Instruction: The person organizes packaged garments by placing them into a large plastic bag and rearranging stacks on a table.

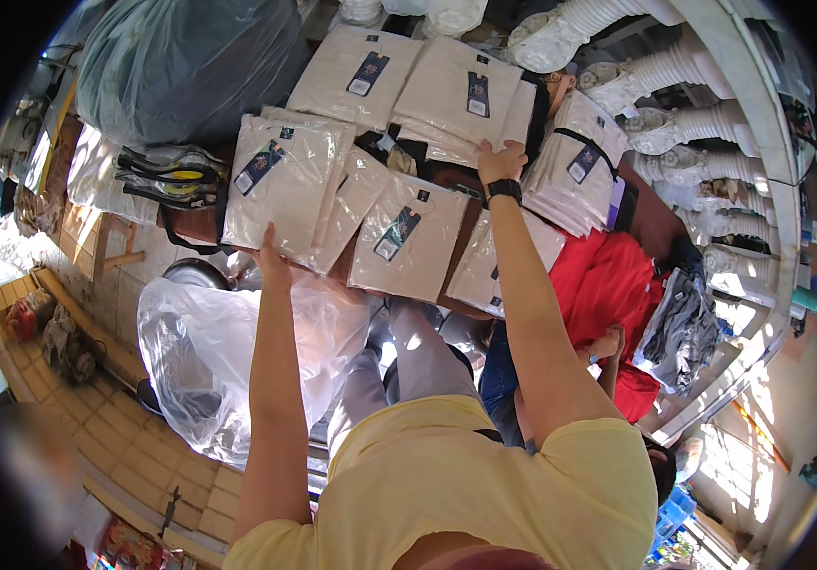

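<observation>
Several folded cream garments in clear plastic bags, each with a dark hang tag, lie in stacks across a brown table. My left hand [273, 255] pinches the lower edge of the left-hand bagged garment [285, 195], thumb on top and the other fingers hidden. My right hand [503, 163], with a black watch at the wrist, is closed over the lower edge of the far right bagged garment [461, 90]. Between my arms lies another bagged garment [406, 237]. A stack tied with a black band [575, 161] stands at the right.
A big plastic-wrapped bundle [190, 71] fills the far left. Clear plastic sheeting [199, 351] hangs by my left forearm. Red cloth [608, 285] and a bagged grey garment [679, 328] lie at right, beside another person's hand [606, 344]. White ornate columns [684, 123] line the right side.
</observation>
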